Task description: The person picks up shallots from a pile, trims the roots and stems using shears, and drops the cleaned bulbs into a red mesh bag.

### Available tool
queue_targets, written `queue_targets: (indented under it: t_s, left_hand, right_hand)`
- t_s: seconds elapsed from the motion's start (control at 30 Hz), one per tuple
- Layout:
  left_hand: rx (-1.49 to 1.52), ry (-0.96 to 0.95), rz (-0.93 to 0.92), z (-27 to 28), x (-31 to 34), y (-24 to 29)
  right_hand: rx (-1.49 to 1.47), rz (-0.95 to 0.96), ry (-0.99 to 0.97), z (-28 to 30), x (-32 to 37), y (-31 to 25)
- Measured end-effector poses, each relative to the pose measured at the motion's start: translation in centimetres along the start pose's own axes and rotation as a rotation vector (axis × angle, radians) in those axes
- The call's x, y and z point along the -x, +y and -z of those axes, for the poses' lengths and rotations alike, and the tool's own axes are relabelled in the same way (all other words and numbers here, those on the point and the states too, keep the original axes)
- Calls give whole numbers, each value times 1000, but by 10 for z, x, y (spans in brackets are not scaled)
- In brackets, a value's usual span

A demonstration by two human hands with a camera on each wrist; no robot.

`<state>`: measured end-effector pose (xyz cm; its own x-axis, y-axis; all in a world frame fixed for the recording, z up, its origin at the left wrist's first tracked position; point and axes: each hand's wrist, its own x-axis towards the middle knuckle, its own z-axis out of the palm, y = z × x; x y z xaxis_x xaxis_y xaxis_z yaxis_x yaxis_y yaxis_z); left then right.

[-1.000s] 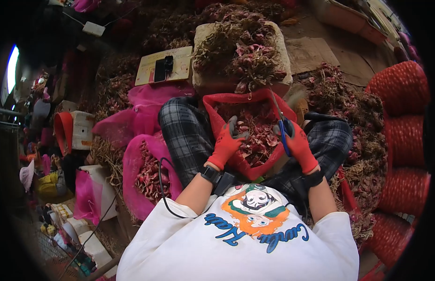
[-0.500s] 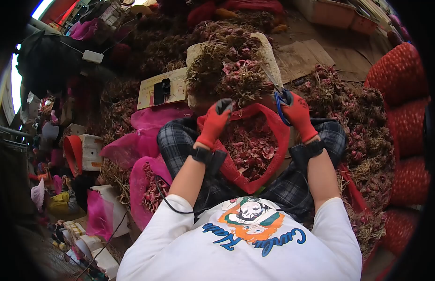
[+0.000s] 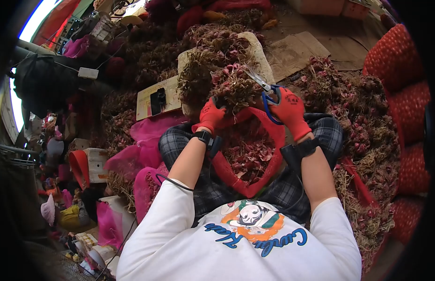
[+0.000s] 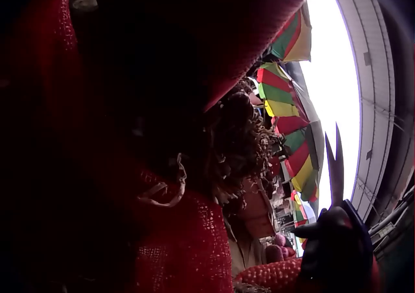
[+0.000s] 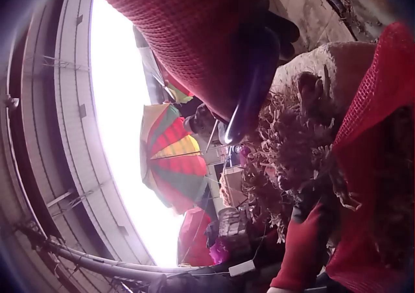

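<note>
My left hand, in a red glove with dark fingertips, grips the near side of a bunch of dried shallots; its fingertips are partly hidden among the stems. That bunch hangs over the near edge of a pale foam block. Blue-handled scissors are in my right hand, gloved the same way, with the blades angled toward the bunch. In the left wrist view the scissor blades stand slightly apart. Below both hands, between the knees, a red mesh bag holds loose shallots.
More shallots with dry stems are heaped at the right, beside stacked full red mesh sacks. A board with a phone lies to the left. Pink mesh bags and cardboard lie around.
Both hands have gone from over the red mesh bag up to the foam block. The left hand now grips the shallot bunch there; the scissors have stayed in the right hand.
</note>
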<state>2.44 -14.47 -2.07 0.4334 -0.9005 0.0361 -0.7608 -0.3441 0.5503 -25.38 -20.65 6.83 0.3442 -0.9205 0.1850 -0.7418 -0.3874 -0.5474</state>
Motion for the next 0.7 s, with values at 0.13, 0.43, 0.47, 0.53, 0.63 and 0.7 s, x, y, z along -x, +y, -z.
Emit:
queue_targets:
  t_s: [0.13,0.43,0.47,0.53,0.63,0.7]
  left_hand:
    - [466,-88,269,-32,-7,-52]
    - [445,176,-224,42,-86,68]
    - [307,147,-359,41,-104,73]
    - [29,90,-624,37,-138,76]
    - [-84,-422,-698,20,-168,50]
    - [-342,-539,-475,20,-163,63]
  right_hand:
    - [5,40,59,-3,6,-5]
    - [-120,-141,203,10,-9,10]
    - [-110,-127,204,9,-10,11]
    - [-85,-101,205,7,-8,11]
    - [-83,-109,196,10,-7,7]
    - [-118,-121,187,15,-9,5]
